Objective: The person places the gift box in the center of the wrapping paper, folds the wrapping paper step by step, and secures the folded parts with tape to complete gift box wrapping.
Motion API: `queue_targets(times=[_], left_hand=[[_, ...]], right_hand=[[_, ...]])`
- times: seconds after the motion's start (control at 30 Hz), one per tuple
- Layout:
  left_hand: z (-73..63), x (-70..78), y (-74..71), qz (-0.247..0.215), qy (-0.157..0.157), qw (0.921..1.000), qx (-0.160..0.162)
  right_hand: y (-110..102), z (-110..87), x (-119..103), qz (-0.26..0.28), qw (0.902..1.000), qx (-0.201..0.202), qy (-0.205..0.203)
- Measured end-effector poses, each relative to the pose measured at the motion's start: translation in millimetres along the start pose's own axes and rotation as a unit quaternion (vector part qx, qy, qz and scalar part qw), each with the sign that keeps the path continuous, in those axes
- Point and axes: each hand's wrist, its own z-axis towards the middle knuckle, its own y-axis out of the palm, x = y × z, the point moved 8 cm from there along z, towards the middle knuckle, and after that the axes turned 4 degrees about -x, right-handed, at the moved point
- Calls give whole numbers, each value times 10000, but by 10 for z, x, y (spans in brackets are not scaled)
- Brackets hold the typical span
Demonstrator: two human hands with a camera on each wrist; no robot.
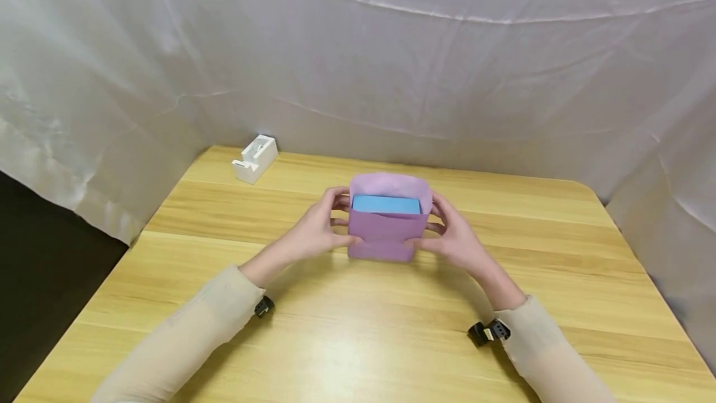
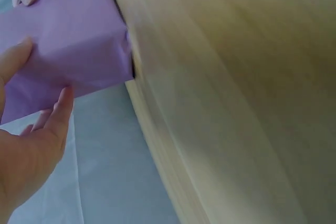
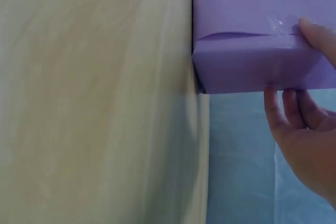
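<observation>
A blue box [image 1: 386, 204] stands inside purple paper [image 1: 386, 229] folded around it. Its blue top shows at the paper's open upper end, where a rounded flap rises behind. My left hand [image 1: 316, 226] holds the package's left side, thumb on the front and fingers around the side and back. On the other side my right hand [image 1: 455, 235] grips it the same way, its thumb pressing the front near a shiny spot on the paper in the right wrist view. The package's lower end meets the wooden table [image 1: 347, 328], with the paper folded over at the bottom.
A white tape dispenser [image 1: 255, 158] sits at the table's back left corner. Grey-white curtain fabric [image 1: 358, 79] hangs close behind the table and along its sides. Small black wrist cameras are strapped at both sleeve cuffs.
</observation>
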Motion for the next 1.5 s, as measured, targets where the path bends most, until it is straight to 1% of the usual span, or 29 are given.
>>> queue_targets(times=[0.13,0.23,0.33,0.4,0.47,0.53,0.6,0.67,0.77,0.97,1.07,1.17,1.23,1.33,1.5], left_hand=[[-21,0,-15,567,-57,9984,-14],[-21,31,-17,955,70,9954,-51],[-7,90,-18,1076,245,9939,-51],[7,136,-21,998,329,9945,-12],[25,176,-18,832,365,9959,28],[43,199,-3,677,338,9971,46],[53,201,14,586,211,9980,66],[61,182,26,525,75,9985,117],[64,140,27,496,-84,9982,319],[62,111,32,388,-194,9961,772],[66,111,33,139,-267,9948,973],[84,84,33,-192,-414,9924,1142],[98,67,36,-421,-502,9904,1214],[104,53,38,-579,-614,9879,1300],[100,81,75,-818,-585,9865,1295]], right_hand=[[4,1,1,-308,9995,-60,-32],[-2,-8,-8,-575,9983,-5,-32],[-30,-18,-61,-657,9975,186,-162],[-48,-16,-114,-472,9979,335,-306],[-59,-6,-165,-151,9979,453,-447],[-55,-1,-193,95,9976,523,-446],[-41,0,-189,206,9975,596,-307],[-20,-4,-178,213,9974,682,-122],[1,-4,-164,102,9962,853,140],[33,30,-149,90,9927,1142,385],[53,48,-136,182,9911,1213,525],[78,61,-130,335,9896,1240,644],[94,63,-137,405,9891,1236,695],[107,65,-129,449,9888,1221,734],[96,44,-103,368,9885,1235,796]])
